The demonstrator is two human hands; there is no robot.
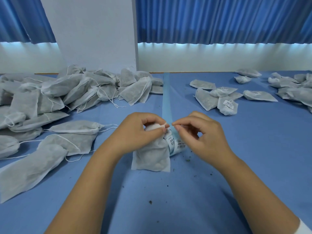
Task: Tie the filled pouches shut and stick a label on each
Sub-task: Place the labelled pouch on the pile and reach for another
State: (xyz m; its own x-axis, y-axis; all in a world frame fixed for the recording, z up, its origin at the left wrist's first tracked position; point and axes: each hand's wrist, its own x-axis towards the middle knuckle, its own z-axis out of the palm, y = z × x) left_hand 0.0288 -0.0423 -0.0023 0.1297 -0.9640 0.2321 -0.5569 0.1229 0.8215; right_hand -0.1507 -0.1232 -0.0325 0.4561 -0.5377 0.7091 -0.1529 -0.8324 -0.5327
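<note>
Up top, left fingers [163, 129] pinch the pouch [150, 157].

We see one white mesh pouch [150, 157], filled w/ dark stuff, standing upright on its bottom edge near the centre. Its neck is bunched inside the L hand [141, 130], which also pinches a thin white string [164, 124] at the top. The R hand [202, 134] pinches just beside that, on the string's other end as far as we can tell. A curled strip of labels [177, 144] w/ barcodes lies touching the pouch's R side. On the far L is a heap of pouches [76, 88] w/ loose strings, and on the far R are flat labelled pouches [226, 105].
</note>
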